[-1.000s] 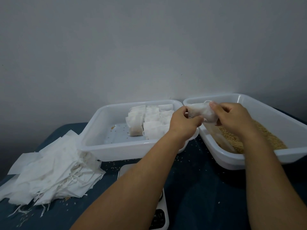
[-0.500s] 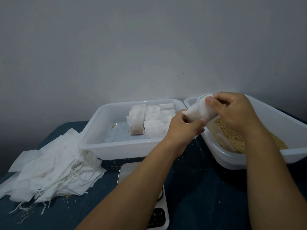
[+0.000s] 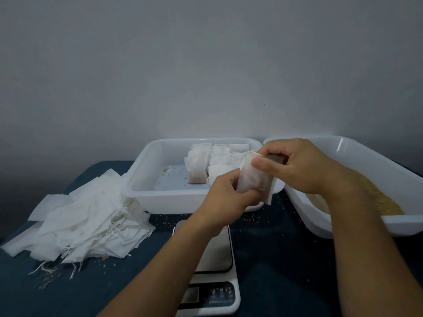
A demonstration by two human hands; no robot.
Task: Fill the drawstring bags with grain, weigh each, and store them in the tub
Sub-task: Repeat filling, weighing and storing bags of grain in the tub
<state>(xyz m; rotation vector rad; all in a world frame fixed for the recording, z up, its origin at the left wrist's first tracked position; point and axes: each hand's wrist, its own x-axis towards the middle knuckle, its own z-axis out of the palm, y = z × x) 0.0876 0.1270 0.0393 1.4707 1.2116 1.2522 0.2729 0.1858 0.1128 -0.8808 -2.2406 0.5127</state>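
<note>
A thin, white, papery drawstring bag [image 3: 254, 179] hangs upright in the air above the scale [image 3: 212, 268], between both hands. The left hand [image 3: 226, 200] grips its lower edge with curled fingers [image 3: 233, 181]; the right hand [image 3: 297, 165] pinches its top. Behind sits the white plastic tub [image 3: 160, 197] of filled bags; grain [image 3: 380, 197] fills the right-side tub [image 3: 389, 225].

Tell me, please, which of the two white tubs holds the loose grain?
The right-hand tub, behind the right hand: loose brown grain lies in it. The tub to its left holds filled bags instead.
</note>
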